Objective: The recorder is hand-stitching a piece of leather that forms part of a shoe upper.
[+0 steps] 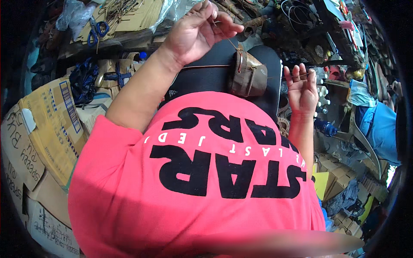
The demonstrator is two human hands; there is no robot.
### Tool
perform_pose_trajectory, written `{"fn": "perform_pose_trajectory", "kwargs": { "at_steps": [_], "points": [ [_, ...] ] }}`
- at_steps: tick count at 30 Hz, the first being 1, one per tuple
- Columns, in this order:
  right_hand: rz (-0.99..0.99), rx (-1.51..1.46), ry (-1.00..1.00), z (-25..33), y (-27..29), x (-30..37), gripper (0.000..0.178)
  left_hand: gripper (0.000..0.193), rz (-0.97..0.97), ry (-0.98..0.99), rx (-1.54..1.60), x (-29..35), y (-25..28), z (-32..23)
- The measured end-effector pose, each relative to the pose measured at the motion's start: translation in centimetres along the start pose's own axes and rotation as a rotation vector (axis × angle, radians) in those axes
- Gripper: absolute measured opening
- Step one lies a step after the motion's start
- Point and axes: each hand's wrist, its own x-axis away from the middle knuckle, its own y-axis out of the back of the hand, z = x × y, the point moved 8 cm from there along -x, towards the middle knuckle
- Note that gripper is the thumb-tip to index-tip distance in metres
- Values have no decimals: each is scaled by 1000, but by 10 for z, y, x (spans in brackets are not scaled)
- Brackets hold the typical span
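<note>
Stitching seemed to be in hand, the next move calling for an even pull on the thread [233, 44]. The brown leather piece [250, 77] sat on the lap between both grips, touching neither. The left hand [201, 31] was clamped on thread; whether the right hand [302, 91] pinched any, I could not tell.

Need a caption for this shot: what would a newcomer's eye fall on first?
Probably the bright pink shirt with bold black lettering, filling the lower middle. Just above it, a brown stitched piece sits over the dark-clad lap, between the left hand and right hand. At upper left, blue-handled scissors stand out.
</note>
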Motion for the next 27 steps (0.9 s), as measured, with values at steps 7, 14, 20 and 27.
{"fn": "perform_pose_trajectory", "kwargs": {
  "at_steps": [7,14,20,27],
  "points": [
    [-102,243,-59,12,48,3,10,20,-85,62,-355,-7,77,18],
    [-326,544,-211,12,97,10,15,14,105,30,-1060,-11,40,26],
    [-261,1320,166,37,97,7,31,8,331,-298,-1419,9,-10,37],
    [221,1786,375,-18,-22,21,16,7,352,-474,-1751,17,-26,44]
  ]
}}
